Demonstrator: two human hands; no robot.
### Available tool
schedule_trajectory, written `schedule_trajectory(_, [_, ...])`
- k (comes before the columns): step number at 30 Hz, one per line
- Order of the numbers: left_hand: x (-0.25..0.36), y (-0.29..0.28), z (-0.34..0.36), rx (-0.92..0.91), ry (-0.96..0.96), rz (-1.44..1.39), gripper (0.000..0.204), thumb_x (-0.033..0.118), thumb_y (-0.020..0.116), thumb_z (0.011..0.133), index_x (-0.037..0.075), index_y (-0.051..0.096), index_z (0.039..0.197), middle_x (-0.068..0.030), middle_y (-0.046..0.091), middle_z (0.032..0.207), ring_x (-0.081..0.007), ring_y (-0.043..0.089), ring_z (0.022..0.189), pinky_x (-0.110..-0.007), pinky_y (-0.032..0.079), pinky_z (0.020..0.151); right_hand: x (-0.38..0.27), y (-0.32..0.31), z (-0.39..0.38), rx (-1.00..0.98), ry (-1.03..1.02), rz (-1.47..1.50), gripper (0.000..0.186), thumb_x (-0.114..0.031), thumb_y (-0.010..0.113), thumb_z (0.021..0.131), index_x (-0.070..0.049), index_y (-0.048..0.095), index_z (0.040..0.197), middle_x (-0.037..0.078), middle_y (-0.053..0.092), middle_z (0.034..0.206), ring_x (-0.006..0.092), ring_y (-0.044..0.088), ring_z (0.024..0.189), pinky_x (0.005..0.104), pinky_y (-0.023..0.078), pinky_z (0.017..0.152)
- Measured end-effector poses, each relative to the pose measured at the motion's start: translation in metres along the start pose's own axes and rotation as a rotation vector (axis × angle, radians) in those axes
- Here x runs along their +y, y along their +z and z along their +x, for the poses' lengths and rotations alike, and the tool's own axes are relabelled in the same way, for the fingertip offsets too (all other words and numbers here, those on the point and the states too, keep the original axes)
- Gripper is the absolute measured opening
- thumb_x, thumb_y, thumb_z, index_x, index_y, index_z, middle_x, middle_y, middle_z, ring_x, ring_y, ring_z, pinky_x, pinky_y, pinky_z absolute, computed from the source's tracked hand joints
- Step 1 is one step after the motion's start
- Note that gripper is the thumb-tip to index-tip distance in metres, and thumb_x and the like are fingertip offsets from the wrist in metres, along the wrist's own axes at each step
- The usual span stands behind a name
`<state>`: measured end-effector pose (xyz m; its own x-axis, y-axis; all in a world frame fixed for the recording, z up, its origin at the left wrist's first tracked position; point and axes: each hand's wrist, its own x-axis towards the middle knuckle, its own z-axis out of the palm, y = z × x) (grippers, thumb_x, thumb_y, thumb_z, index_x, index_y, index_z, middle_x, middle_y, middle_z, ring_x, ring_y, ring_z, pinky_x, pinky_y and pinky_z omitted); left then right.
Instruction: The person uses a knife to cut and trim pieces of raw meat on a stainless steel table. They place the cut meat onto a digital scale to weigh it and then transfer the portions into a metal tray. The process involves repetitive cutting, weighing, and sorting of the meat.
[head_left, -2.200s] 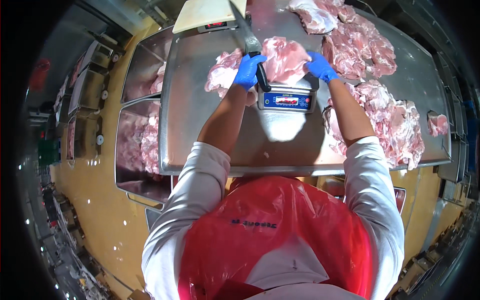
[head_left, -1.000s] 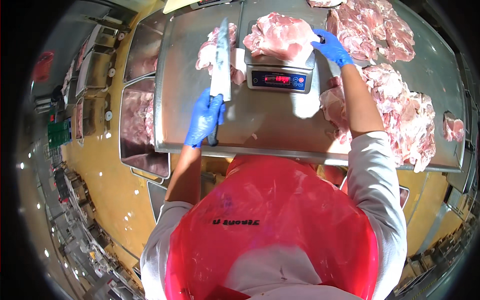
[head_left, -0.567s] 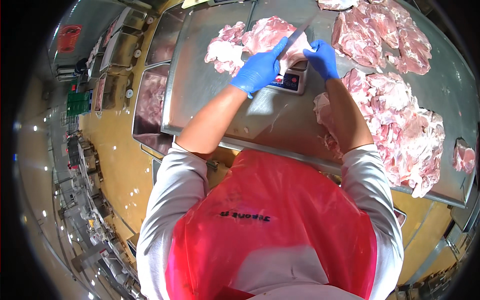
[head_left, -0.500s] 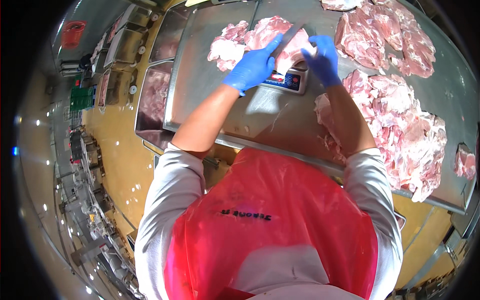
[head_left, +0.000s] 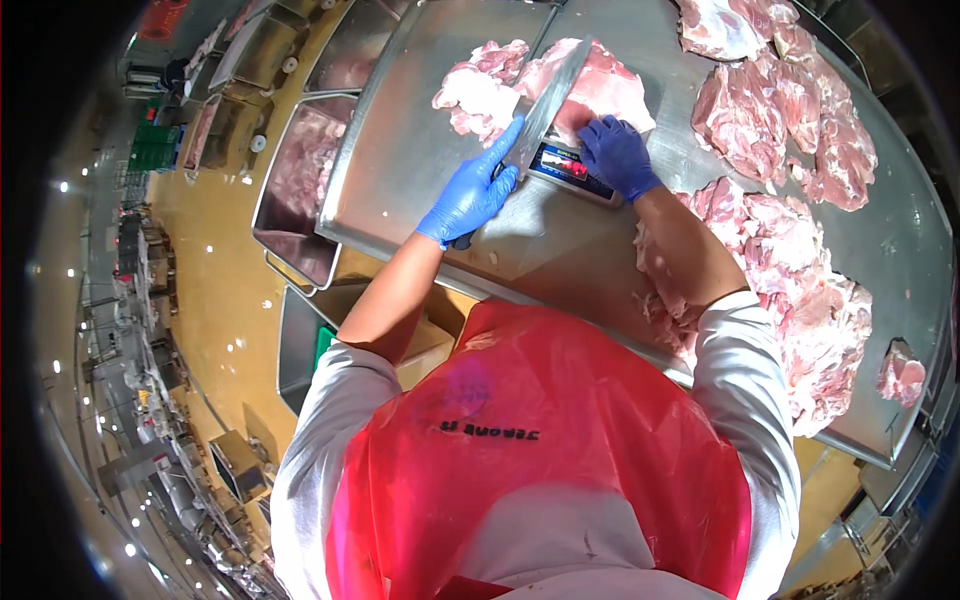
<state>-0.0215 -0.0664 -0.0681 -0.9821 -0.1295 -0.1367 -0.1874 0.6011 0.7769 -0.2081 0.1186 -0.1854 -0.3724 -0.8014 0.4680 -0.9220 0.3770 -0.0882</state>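
Observation:
My left hand (head_left: 470, 196), in a blue glove, is closed around the handle of a long knife (head_left: 556, 98), index finger stretched along it. The blade points away from me, over the left side of a pink slab of raw meat (head_left: 612, 88). That slab lies on a small digital scale (head_left: 603, 191), whose platform it mostly covers. With curled fingers, my gloved right hand (head_left: 618, 158) grips the slab's near edge, just above the scale's display. Another heap of raw meat trimmings (head_left: 478, 92) sits left of the knife, partly against the slab.
The steel table (head_left: 390, 185) carries a large meat pile (head_left: 790, 290) at the right and more slabs (head_left: 745, 120) at the far right. A lone piece (head_left: 902, 374) lies by the right edge. Metal bins with meat (head_left: 305, 165) stand along the left edge.
My left hand has drawn back toward me with the knife, off the meat. The lifted near edge of the slab is now down on the scale, under my right hand. The view has shifted.

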Motion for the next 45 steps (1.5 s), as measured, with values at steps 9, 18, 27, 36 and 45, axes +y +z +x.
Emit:
schedule_trajectory(9, [-0.031, -0.036, 0.012, -0.041, 0.27, 0.203, 0.068, 0.006, 0.052, 0.091, 0.019, 0.028, 0.153, -0.0297, 0.061, 0.102, -0.0462, 0.061, 0.088, -0.046, 0.049, 0.078, 0.03, -0.023, -0.024, 0.379, 1.276, 0.534, 0.05, -0.039, 0.079, 0.074, 0.003, 0.063, 0.095, 0.009, 0.063, 0.077, 0.0192, 0.063, 0.077, 0.0328, 0.051, 0.075])
schedule_trajectory(18, [-0.01, -0.059, 0.169, -0.011, 0.535, -0.118, 0.072, 0.012, 0.061, 0.093, 0.01, 0.024, 0.154, -0.0193, 0.05, 0.141, -0.0236, 0.049, 0.128, -0.036, 0.036, 0.108, 0.024, -0.018, 0.028, -0.128, 1.254, 0.222, 0.048, -0.038, 0.07, 0.067, 0.003, 0.072, 0.093, 0.028, 0.068, 0.099, 0.0408, 0.067, 0.095, 0.0455, 0.053, 0.084])
schedule_trajectory(27, [-0.036, 0.029, 0.198, 0.276, 0.51, -0.507, 0.072, 0.006, 0.056, 0.092, 0.0, 0.018, 0.153, -0.0277, 0.05, 0.137, -0.0314, 0.053, 0.124, -0.038, 0.041, 0.103, 0.039, 0.015, 0.009, 0.443, 1.493, 0.961, 0.015, -0.011, 0.07, 0.078, 0.003, 0.067, 0.078, 0.013, 0.067, 0.067, 0.0203, 0.064, 0.055, 0.0329, 0.051, 0.053])
schedule_trajectory(36, [-0.063, -0.031, 0.164, -0.089, 0.382, -0.613, 0.067, 0.012, 0.053, 0.099, 0.009, 0.017, 0.155, -0.0122, 0.057, 0.118, -0.012, 0.055, 0.082, -0.027, 0.05, 0.065, 0.032, -0.075, 0.099, 0.381, 0.8, 0.374, 0.027, -0.021, 0.069, 0.087, 0.003, 0.068, 0.099, 0.011, 0.07, 0.081, 0.0134, 0.064, 0.071, 0.0312, 0.052, 0.066])
schedule_trajectory(45, [-0.027, -0.074, 0.178, -0.268, 0.238, -0.727, 0.07, 0.009, 0.049, 0.097, 0.018, 0.014, 0.157, -0.0088, 0.06, 0.08, -0.0118, 0.054, 0.057, -0.028, 0.049, 0.053, 0.023, -0.087, 0.154, 0.041, 0.577, 0.292, 0.023, -0.019, 0.071, 0.085, 0.001, 0.067, 0.096, 0.009, 0.065, 0.071, 0.0103, 0.056, 0.065, 0.0293, 0.05, 0.064])
